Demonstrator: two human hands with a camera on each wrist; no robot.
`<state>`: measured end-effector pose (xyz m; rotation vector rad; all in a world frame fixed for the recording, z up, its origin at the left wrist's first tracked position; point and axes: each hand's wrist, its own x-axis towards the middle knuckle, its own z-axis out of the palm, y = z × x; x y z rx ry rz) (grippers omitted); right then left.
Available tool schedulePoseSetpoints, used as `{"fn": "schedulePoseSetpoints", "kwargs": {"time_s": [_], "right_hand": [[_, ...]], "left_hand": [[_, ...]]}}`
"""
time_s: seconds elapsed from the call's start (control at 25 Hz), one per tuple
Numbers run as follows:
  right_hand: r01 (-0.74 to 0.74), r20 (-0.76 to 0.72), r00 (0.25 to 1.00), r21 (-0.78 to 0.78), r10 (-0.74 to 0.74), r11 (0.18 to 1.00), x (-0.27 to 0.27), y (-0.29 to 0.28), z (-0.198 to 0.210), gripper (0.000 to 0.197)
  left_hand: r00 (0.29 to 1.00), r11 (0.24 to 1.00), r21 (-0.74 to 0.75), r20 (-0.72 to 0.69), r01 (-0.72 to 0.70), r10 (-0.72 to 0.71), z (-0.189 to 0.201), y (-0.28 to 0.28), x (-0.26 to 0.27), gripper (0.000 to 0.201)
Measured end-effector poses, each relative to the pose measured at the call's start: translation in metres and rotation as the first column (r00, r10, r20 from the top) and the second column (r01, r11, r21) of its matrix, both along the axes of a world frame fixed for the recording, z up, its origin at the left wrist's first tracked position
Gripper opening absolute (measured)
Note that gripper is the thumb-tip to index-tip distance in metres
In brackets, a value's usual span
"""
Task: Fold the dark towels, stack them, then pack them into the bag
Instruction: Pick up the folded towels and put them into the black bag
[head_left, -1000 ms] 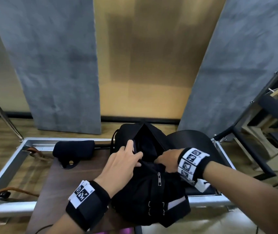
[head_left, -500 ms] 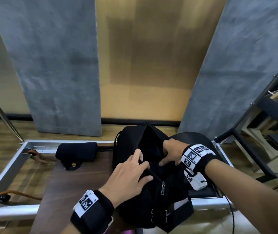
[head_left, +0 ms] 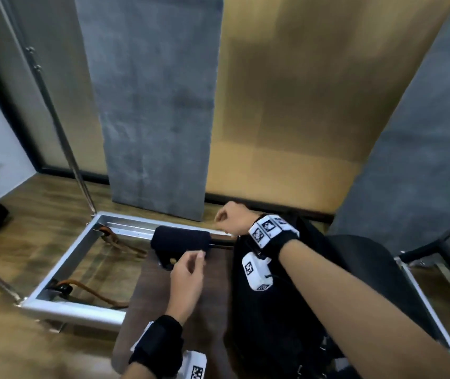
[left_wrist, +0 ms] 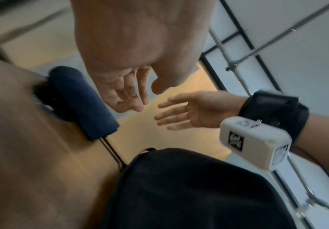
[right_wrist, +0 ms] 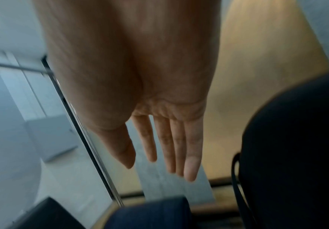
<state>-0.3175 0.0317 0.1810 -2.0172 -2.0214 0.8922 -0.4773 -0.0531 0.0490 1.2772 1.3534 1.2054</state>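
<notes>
We saw both bare hands raised in the air over a dark wooden platform (head_left: pixel 185 272) set in a silver metal frame (head_left: pixel 62 305). The black bag (head_left: pixel 273 310) stood on that platform, and every place below is given relative to it. The left hand (head_left: pixel 187 280) hovered just to the left of the bag, fingers loosely curled and holding nothing. The right hand (head_left: pixel 232 218) hung above the bag's far left corner; from the wrist camera its fingers (right_wrist: pixel 191 148) lay straight and apart, empty. Neither hand touched the bag. Left of the bag, at the far edge of the platform, sat a navy padded roller (head_left: pixel 181 240) on a bracket. We could see no loose towels, and whether any lay inside the bag was hidden by its dark fabric. We judged the packing to be at or near its end, with the hands clear of the bag. To finish well, we thought, one hand should steady the bag's side while the other checked that the folded stack lay flat inside, without tipping the bag off the platform.
</notes>
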Motion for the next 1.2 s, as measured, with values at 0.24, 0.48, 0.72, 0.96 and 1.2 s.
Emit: {"fn": "schedulePoseSetpoints", "kwargs": {"time_s": [0.24, 0.48, 0.72, 0.96, 1.2], "right_hand": [[-0.079, 0.155, 0.984, -0.055, 0.086, 0.995, -0.066, 0.014, -0.106, 0.082], [-0.037, 0.477, 0.879, 0.034, 0.016, 0.999, -0.088, 0.017, -0.132, 0.056], [0.078, 0.089, 0.994, -0.084, -0.070, 0.993, -0.076, -0.002, -0.144, 0.046], [0.205, -0.216, 0.945, -0.196, -0.246, 0.959, -0.072, -0.048, -0.159, 0.047], [0.425, -0.581, 0.748, 0.048, -0.321, 0.904, -0.045, -0.095, -0.087, 0.058]], "left_hand": [[0.995, 0.974, -0.216, -0.080, -0.074, 0.058, -0.051, 0.003, -0.052, 0.016], [0.994, 0.922, -0.375, 0.014, -0.097, 0.110, -0.064, 0.025, -0.076, 0.023], [0.973, 0.836, -0.548, 0.202, 0.020, 0.110, -0.061, 0.032, -0.059, 0.042], [0.960, 0.797, -0.604, 0.237, 0.026, 0.149, -0.056, 0.013, -0.053, 0.057], [0.823, 0.886, -0.451, 0.540, 0.105, 0.177, 0.024, 0.004, -0.027, 0.049]]}}
